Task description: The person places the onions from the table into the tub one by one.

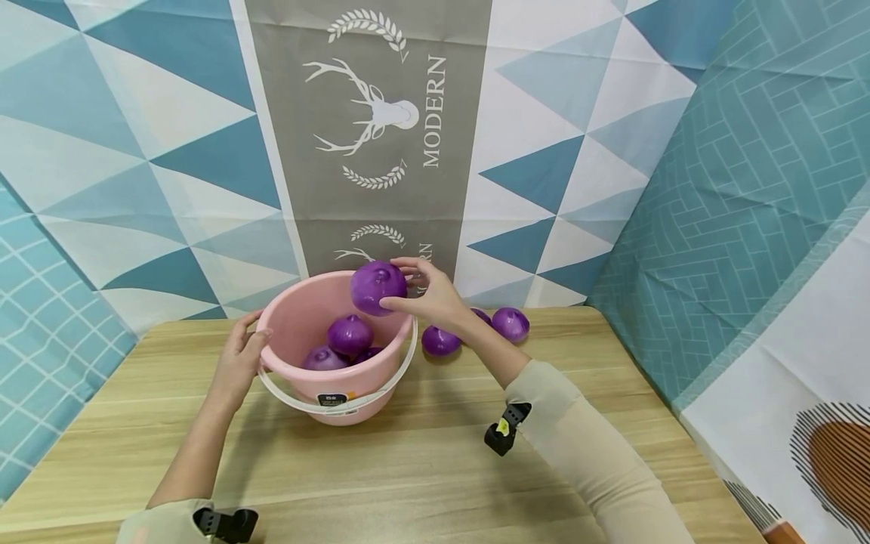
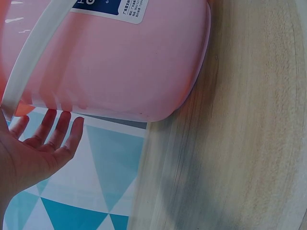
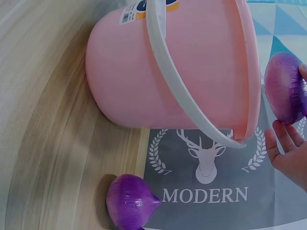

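A pink bucket [image 1: 299, 317] with a white handle [image 1: 401, 370] stands on the wooden table. At its left rim, my left hand [image 1: 239, 355] holds on, thumb over the edge and fingers along the outer wall; the left wrist view shows those fingers [image 2: 62, 132] against the side. Above the bucket's right rim, my right hand [image 1: 431, 295] grips a purple onion [image 1: 377, 287] between thumb and fingers. Inside lie a purple onion [image 1: 350, 334], a paler one [image 1: 325, 358] and a third partly hidden [image 1: 367, 354].
Right of the bucket, behind my right forearm, more purple onions rest on the table [image 1: 435, 468]: one near the bucket [image 1: 441, 341], one farther right [image 1: 510, 325], another partly covered between them. A patterned cloth wall [image 1: 544, 151] rises directly behind the table.
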{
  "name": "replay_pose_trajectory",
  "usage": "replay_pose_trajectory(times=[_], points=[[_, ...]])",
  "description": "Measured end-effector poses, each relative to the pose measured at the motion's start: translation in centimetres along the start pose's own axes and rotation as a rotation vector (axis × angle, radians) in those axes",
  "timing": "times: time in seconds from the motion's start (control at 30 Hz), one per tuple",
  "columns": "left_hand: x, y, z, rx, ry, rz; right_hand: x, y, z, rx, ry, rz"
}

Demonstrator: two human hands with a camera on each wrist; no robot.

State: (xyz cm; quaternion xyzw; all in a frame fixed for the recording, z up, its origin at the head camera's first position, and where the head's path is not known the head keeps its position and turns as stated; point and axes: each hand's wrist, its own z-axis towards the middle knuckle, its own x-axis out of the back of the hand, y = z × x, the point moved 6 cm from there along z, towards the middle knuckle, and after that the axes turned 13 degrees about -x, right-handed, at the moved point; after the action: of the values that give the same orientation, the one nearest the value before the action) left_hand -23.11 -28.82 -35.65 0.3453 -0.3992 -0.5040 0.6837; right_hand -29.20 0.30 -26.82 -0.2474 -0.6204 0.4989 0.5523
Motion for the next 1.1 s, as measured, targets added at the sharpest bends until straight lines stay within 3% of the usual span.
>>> replay_pose_trajectory(times=[0.8, 1.1], points=[[0.0, 0.0, 0.0, 0.011, 0.004, 0.02, -1.9, -0.8, 0.6, 0.035, -0.043, 0.034], [0.0, 0.0, 0.0, 0.009, 0.003, 0.031, -2.6, -0.8, 0.9, 0.008, -0.058, 0.048]])
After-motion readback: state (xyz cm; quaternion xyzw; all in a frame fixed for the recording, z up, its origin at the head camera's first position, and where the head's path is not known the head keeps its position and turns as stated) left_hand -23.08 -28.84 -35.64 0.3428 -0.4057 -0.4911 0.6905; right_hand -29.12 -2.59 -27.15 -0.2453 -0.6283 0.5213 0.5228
